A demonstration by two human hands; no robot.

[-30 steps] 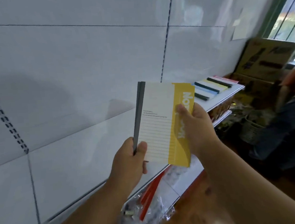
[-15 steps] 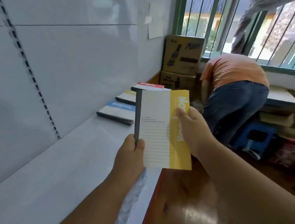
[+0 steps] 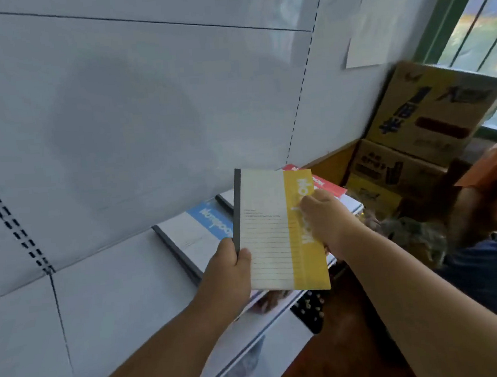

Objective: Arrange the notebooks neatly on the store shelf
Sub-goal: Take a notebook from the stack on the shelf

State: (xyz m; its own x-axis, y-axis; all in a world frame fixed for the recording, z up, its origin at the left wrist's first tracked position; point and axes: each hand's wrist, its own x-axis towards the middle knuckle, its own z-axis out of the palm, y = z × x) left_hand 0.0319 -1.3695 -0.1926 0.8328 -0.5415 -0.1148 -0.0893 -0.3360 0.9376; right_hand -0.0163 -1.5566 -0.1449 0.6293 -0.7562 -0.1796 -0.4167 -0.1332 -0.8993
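Left hand (image 3: pixel 228 274): I grip yellow notebook (image 3: pixel 277 230) at spine edge.
Right hand (image 3: pixel 324 221): pinches its yellow edge.
Beyond hands: blue notebook (image 3: pixel 203 233) flat on shelf (image 3: pixel 101 304); bare shelf left.

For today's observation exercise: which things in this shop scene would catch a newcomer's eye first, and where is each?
The yellow notebook, held up mid-frame by the left hand at its spine and the right hand on its cover. Behind it, a blue notebook lies on the white shelf; stacked cardboard boxes stand at right.

A shop: white slotted display shelving (image 3: pixel 107 303), notebooks (image 3: pixel 203 230) laid out, stacked stock cartons (image 3: pixel 431 108).
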